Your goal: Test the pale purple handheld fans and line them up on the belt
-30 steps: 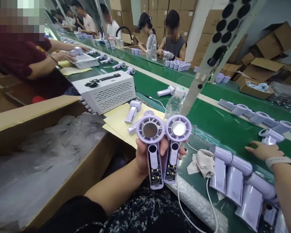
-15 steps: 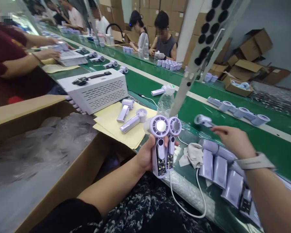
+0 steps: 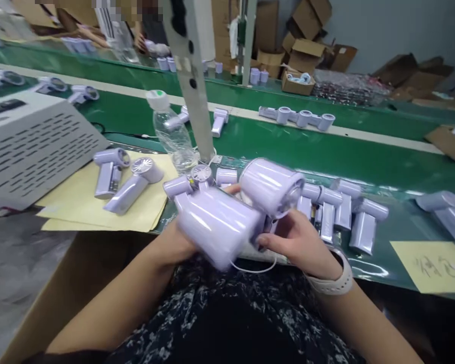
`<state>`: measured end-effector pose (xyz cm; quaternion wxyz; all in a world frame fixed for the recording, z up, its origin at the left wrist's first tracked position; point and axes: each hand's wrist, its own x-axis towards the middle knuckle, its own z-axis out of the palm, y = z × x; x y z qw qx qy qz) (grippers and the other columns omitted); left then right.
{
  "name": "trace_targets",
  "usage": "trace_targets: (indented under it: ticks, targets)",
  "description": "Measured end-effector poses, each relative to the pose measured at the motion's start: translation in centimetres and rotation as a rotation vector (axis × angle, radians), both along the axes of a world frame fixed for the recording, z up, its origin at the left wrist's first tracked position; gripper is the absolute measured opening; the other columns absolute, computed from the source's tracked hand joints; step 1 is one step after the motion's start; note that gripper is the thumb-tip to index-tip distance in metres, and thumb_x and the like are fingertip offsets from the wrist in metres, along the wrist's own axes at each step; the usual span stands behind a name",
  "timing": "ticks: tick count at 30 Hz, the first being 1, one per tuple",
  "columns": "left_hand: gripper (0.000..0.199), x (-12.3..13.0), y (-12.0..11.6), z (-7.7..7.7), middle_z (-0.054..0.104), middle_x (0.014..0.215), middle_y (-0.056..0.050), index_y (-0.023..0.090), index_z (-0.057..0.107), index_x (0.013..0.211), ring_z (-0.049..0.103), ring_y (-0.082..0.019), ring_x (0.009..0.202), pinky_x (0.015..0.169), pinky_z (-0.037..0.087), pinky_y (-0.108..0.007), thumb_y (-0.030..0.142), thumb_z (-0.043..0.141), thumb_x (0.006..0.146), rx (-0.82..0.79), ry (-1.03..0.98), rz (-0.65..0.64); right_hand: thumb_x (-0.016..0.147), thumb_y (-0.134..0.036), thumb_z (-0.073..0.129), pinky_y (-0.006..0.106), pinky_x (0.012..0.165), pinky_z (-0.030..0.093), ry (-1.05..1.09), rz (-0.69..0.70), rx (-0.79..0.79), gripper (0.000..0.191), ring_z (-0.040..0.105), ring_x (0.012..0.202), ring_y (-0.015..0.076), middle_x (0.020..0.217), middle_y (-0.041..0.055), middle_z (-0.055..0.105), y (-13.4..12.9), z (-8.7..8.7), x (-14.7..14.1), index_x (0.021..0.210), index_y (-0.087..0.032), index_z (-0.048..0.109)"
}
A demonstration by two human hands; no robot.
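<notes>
Head view, sole camera. The work is held over the lap, in front of the bench (image 3: 379,270). The left hand (image 3: 174,241) is closed round a fan (image 3: 216,227) from behind; its palm is largely covered, with some fingertips visible beyond. The fan's near body is blurred, and a large head (image 3: 271,182) sits just above it, to the right. Whether both belong to one fan cannot be told.

The right hand (image 3: 301,242) has its thumb and fingers pinched on the dark side below the head. Exactly what lies between them is partly hidden. A pale band (image 3: 333,285) is on that wrist.

Judgement on handling: the glossy shell looks liable to slip and to mark, so a firm palm hold from the left, with only light finger pressure from the right, seems right. Fingers should preferably bear on the shell, not on the dark side, which may be open. Bodies held this close could knock together; a small gap is advisable.

A white cable (image 3: 255,272) loops just below the held work and could snag; the elbows are best kept clear of it. The bottle (image 3: 170,131) stands near the left hand, beyond the yellow sheets (image 3: 147,212), and could be tipped by a wide swing. The row (image 3: 328,222) of fans lies just beyond the right hand; set-down there would call for care.
</notes>
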<state>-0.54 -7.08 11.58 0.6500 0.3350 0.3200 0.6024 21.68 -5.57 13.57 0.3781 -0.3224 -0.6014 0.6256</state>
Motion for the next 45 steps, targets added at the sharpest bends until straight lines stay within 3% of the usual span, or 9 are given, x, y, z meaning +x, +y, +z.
trace_targets:
  ticks: [4,8,10,14,19,26,32,37,45]
  targets:
    - [0.051,1.7,1.3,-0.8,0.074,0.092,-0.006,0.019,0.072,0.101,0.071,-0.020,0.084,0.081,0.062,-0.033,0.062,0.082,0.075,0.044,0.004,-0.020,0.083,-0.047,0.083,0.040,0.085,0.060,0.105,-0.203,-0.045,0.046,0.070,0.098,0.0240,0.120,0.0078,0.070,-0.3,-1.7,2.1,0.119,-0.026,0.064]
    - [0.052,3.4,0.2,-0.3,0.065,0.094,0.000,0.023,0.062,0.117,0.067,-0.014,0.079,0.072,0.060,-0.028,0.028,0.090,0.073,0.074,-0.036,-0.133,0.090,-0.036,0.078,0.033,0.083,0.058,0.249,-0.156,-0.110,0.034,0.066,0.093,0.0180,0.111,0.0034,0.069,-1.3,-2.3,2.8,0.120,-0.028,0.065]
    - [0.051,4.0,-0.5,0.0,0.063,0.096,0.001,0.023,0.058,0.120,0.067,-0.014,0.078,0.070,0.058,-0.028,0.021,0.085,0.077,0.125,-0.036,-0.188,0.091,-0.033,0.079,0.031,0.084,0.057,0.308,-0.103,-0.130,0.032,0.066,0.092,0.0160,0.108,0.0018,0.068,-1.7,-2.0,3.0,0.120,-0.028,0.066]
    - [0.046,4.7,-1.0,0.2,0.061,0.094,0.001,0.023,0.053,0.116,0.067,-0.014,0.071,0.066,0.055,-0.029,0.028,0.082,0.081,0.113,-0.019,-0.245,0.093,-0.033,0.076,0.029,0.077,0.057,0.323,-0.020,-0.188,0.027,0.065,0.086,0.0153,0.105,0.0018,0.067,-2.1,-2.0,2.7,0.118,-0.027,0.067]
    - [0.037,4.6,-0.9,0.3,0.061,0.092,0.000,0.020,0.052,0.105,0.067,-0.016,0.075,0.068,0.055,-0.030,0.031,0.080,0.083,0.093,0.024,-0.274,0.092,-0.032,0.078,0.028,0.075,0.055,0.303,-0.119,-0.238,0.033,0.063,0.084,0.0146,0.104,0.0016,0.066,-2.0,-2.8,1.5,0.121,-0.027,0.064]
    - [0.041,3.7,-0.9,0.2,0.060,0.096,0.000,0.020,0.054,0.109,0.065,-0.014,0.071,0.063,0.054,-0.028,0.028,0.081,0.080,0.061,0.030,-0.228,0.085,-0.036,0.082,0.028,0.068,0.055,0.333,-0.096,-0.351,0.032,0.063,0.079,0.0151,0.097,0.0028,0.066,-1.5,-2.2,0.8,0.109,-0.021,0.067]
    - [0.051,3.6,-1.1,0.0,0.059,0.097,0.001,0.022,0.051,0.124,0.066,-0.013,0.073,0.064,0.056,-0.028,0.027,0.080,0.082,0.105,-0.080,-0.243,0.088,-0.035,0.079,0.027,0.066,0.054,0.327,-0.051,-0.324,0.025,0.063,0.071,0.0144,0.085,0.0015,0.069,-1.6,-1.6,1.1,0.106,-0.022,0.068]
    - [0.049,3.7,-1.0,-0.2,0.059,0.098,0.001,0.023,0.050,0.122,0.066,-0.013,0.074,0.064,0.056,-0.027,0.028,0.080,0.082,0.098,-0.070,-0.236,0.086,-0.035,0.081,0.027,0.065,0.055,0.299,-0.098,-0.285,0.026,0.064,0.074,0.0143,0.093,0.0019,0.069,-1.5,-1.3,1.5,0.106,-0.023,0.068]
    - [0.049,3.8,-0.1,-0.8,0.061,0.089,0.003,0.022,0.050,0.115,0.065,-0.013,0.066,0.059,0.055,-0.027,0.030,0.080,0.077,0.010,-0.058,-0.126,0.090,-0.043,0.074,0.026,0.061,0.054,0.277,-0.111,-0.295,0.027,0.061,0.068,0.0145,0.083,0.0029,0.068,-1.7,-2.0,1.3,0.103,-0.020,0.069]
